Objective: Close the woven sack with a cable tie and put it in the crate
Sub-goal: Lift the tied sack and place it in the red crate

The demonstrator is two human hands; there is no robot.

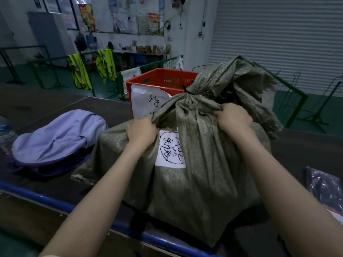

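Observation:
A full grey-green woven sack (194, 182) stands upright on the dark table, with a white handwritten label on its front. A black cable tie (187, 92) cinches its neck, and the loose top flops to the right above it. My left hand (142, 133) grips a fold of sack fabric just below the neck on the left. My right hand (233, 116) grips a fold on the right. The red plastic crate (148, 81) stands right behind the sack, a white paper sign taped to its front.
A lilac garment pile (55, 138) lies on the table to the left, beside a plastic water bottle (4, 130). A dark wrapped packet (324, 182) lies at the right. The table's blue front edge (55, 202) runs below the sack. Green metal racks stand behind.

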